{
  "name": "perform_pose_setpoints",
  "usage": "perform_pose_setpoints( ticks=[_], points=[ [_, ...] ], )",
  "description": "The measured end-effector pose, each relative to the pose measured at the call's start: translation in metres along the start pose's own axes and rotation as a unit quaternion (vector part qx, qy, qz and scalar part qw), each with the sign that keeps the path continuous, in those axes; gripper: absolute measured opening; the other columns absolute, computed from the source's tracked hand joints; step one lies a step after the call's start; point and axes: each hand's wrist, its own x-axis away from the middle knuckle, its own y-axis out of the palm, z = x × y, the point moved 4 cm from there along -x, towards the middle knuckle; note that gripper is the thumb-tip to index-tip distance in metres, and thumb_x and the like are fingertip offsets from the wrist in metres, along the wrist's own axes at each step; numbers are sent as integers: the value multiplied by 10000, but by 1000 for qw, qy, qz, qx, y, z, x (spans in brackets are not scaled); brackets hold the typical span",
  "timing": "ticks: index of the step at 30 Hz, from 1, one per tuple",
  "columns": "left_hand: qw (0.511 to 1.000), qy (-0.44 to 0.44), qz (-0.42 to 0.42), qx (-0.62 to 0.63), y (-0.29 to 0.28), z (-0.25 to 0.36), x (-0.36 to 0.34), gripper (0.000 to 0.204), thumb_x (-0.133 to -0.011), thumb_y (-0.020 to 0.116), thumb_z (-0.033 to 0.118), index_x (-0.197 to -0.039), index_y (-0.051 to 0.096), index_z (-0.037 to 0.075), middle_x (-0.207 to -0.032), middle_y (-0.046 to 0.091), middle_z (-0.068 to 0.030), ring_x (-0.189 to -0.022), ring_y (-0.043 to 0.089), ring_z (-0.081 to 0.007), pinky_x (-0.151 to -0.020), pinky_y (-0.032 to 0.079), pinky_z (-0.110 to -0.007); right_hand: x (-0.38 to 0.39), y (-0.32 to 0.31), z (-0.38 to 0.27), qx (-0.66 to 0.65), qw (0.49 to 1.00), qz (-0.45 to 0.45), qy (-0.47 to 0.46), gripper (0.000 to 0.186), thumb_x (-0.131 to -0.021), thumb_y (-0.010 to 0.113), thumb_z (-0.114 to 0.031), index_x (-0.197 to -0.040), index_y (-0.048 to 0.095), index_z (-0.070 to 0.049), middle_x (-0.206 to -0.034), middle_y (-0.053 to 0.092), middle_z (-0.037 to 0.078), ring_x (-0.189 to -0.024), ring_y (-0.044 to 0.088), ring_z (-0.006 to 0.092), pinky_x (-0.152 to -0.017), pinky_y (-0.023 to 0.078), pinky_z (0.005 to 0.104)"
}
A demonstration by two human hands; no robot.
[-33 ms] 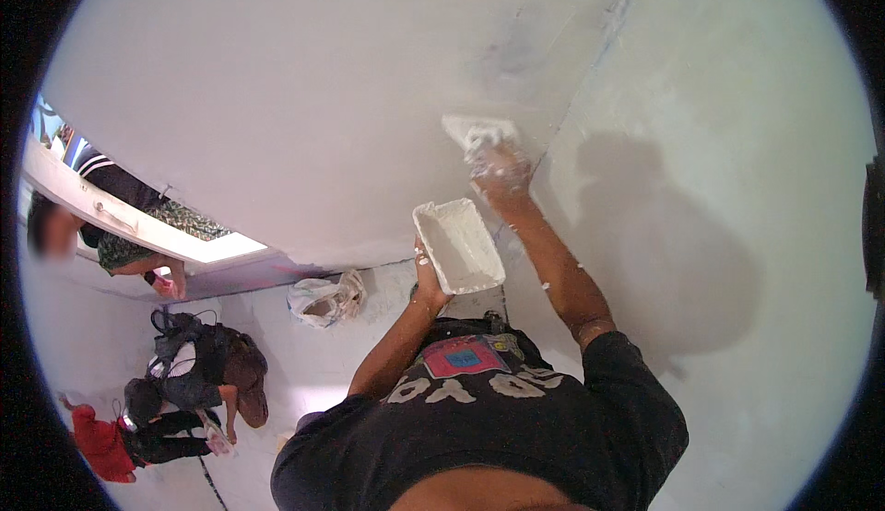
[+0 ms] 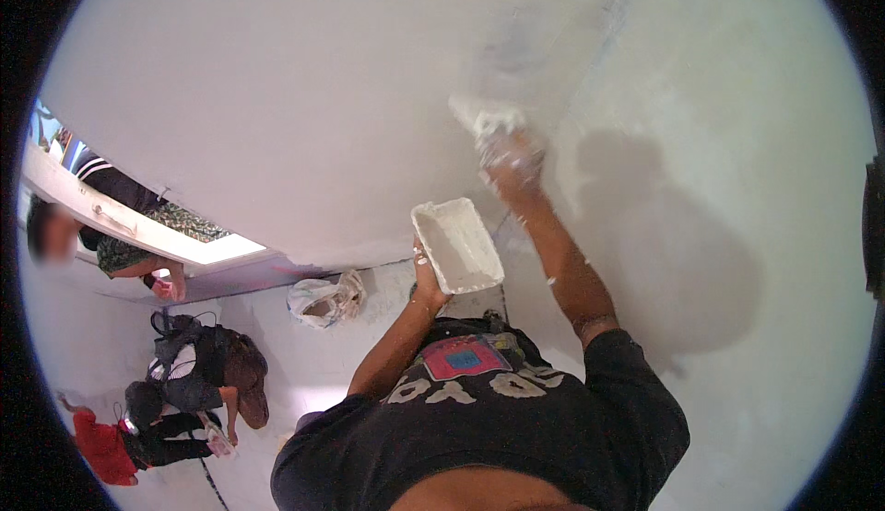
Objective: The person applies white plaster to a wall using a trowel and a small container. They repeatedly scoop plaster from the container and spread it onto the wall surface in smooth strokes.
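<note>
Well apart, the left hand (image 2: 427, 282) grips a tub (image 2: 475, 251) before the waist and the blurred right hand (image 2: 516, 163) a white-smeared scraper (image 2: 472, 113) by the wall (image 2: 313, 115), seemingly mostly coated, with grey smudges (image 2: 513, 43) showing near the corner.

**Off-white rectangular tub (image 2: 473, 283) and flat white-coated tool (image 2: 477, 113), both held up**

The tub is open and deep, with rounded corners. Its rim and inner walls are smeared with white paste, which is uneven along the edge. It is a little tilted, its opening turned toward the view, and it rests in the left hand (image 2: 428, 282), at its lower left side. The tool is in the right hand (image 2: 516, 163), higher and to the right, apart from the tub. It is blurred, so I cannot tell its exact outline, but white paste appears thick upon it.
</note>
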Motion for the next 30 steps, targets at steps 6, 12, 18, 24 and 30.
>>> perform_pose_setpoints(
  ticks=[6, 12, 18, 24, 30],
  points=[
    [999, -29, 0, -34, 30, 0, 8, 619, -809, 302, 572, -1236, 353, 128, -1182, 451, -95, -1039, 476, -280, -888, 381, -454, -130, -113, -16, 281, 919, 214, -176, 358, -735, 582, -166, -1065, 482, -69, -1005, 463, 107, -933, 464, 221, -799, 420, 369],
    [1000, -13, -19, 14, 16, 4, -4, 588, -820, 319, 545, -1239, 339, 133, -1196, 432, -110, -1069, 448, -313, -891, 357, -513, -79, -41, 53, -162, 970, 88, 160, 489, -730, 598, -153, -1168, 398, -69, -1204, 318, 134, -1109, 319, 266, -885, 351, 382],
    [1000, -13, 10, -17, 20, 3, 1, 606, -810, 312, 560, -1233, 359, 129, -1158, 472, -96, -1033, 480, -282, -888, 377, -455, 36, -6, 12, -105, 968, 138, 181, 455, -706, 611, -108, -1123, 440, -43, -1105, 458, 124, -999, 464, 249, -818, 419, 327],
    [999, -37, -8, -2, 43, 1, 9, 629, -807, 270, 579, -1266, 324, 153, -1223, 426, -98, -1083, 444, -308, -916, 337, -496, 15, -6, 31, 27, 982, 158, 96, 366, -779, 533, -271, -1052, 496, -30, -1094, 488, 104, -960, 504, 270, -831, 409, 385],
    [998, -47, -29, 22, 35, 3, 2, 627, -814, 253, 573, -1277, 311, 154, -1238, 412, -100, -1100, 430, -312, -932, 314, -506, -70, -15, -27, 182, 923, 275, -200, 246, -679, 605, -158, -878, 554, -23, -952, 542, 127, -910, 529, 336, -753, 445, 423]
  ],
)
